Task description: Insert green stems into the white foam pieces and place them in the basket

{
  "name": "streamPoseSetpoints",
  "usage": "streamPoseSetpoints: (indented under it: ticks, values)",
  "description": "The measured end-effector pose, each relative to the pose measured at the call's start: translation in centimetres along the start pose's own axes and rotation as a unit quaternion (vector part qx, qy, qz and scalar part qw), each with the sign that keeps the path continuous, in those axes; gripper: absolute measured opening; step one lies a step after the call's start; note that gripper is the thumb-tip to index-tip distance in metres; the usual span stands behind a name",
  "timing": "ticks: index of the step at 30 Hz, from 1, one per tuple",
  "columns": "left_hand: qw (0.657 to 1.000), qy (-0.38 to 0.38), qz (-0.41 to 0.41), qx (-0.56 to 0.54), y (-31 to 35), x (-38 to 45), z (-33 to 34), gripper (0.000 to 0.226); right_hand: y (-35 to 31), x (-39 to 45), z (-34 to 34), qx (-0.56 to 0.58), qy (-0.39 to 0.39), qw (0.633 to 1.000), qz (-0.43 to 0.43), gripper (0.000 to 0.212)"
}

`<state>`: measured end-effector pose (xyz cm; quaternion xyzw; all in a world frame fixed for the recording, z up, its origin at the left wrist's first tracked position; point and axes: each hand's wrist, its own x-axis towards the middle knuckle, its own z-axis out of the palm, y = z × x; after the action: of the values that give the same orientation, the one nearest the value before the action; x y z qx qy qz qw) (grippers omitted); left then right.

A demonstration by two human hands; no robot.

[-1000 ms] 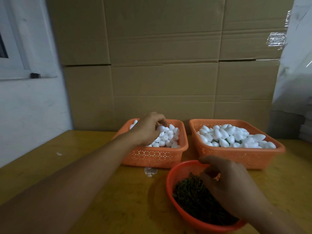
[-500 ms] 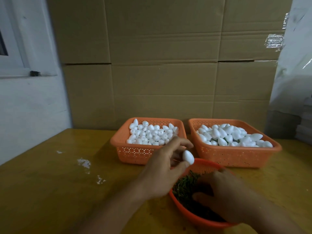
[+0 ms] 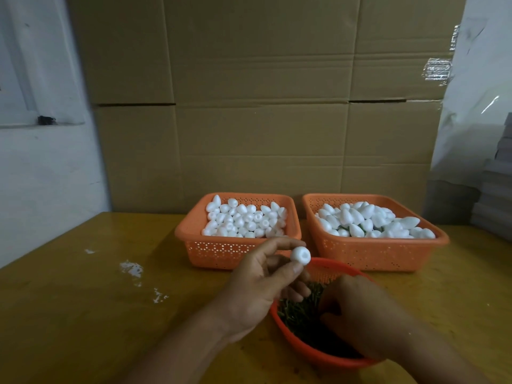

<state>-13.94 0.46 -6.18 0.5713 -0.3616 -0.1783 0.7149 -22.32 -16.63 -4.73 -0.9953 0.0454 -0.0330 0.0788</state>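
Since half second ago, left hand (image 3: 256, 286) turned foam piece (image 3: 300, 255) so hole end faced me, pinched in fingertips above red bowl (image 3: 329, 358). Right hand (image 3: 357, 314) stayed curled down in green stems (image 3: 296, 311), couldn't tell if it had one. Finished basket (image 3: 374, 253) waited behind. Risk imo: off-centre push, stem bends or foam splits.
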Motion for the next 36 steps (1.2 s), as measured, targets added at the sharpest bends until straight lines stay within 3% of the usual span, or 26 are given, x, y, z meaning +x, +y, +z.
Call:
streamPoseSetpoints:
  ticks: [8, 12, 16, 20, 24, 36]
  values:
    - [0.998, 0.025, -0.018, -0.045, 0.4, 0.1, -0.1, 0.035, 0.0, 0.1, -0.3, 0.121, 0.140, 0.982, -0.020, 0.002]
    - [0.996, 0.043, -0.031, -0.074, 0.4, 0.0, 0.0, 0.036, -0.2, -0.1, -0.3, 0.232, 0.210, 0.950, -0.012, 0.015]
    - [0.994, 0.059, -0.050, -0.083, 0.3, 0.1, -0.1, 0.034, -0.6, -0.2, -0.8, 0.398, 0.250, 0.883, -0.010, 0.016]
    - [0.993, 0.070, -0.054, -0.078, 0.2, 0.1, -0.2, 0.029, -1.2, -0.5, -1.5, 0.561, 0.230, 0.795, -0.028, 0.008]
    - [0.992, 0.074, -0.053, -0.082, 0.2, 0.1, -0.1, 0.029, -1.6, -0.7, -1.6, 0.625, 0.204, 0.753, -0.030, 0.021]
    - [0.994, 0.077, -0.049, -0.066, 0.4, -0.1, 0.2, 0.032, -2.1, -0.5, -1.1, 0.624, 0.201, 0.753, -0.059, 0.019]
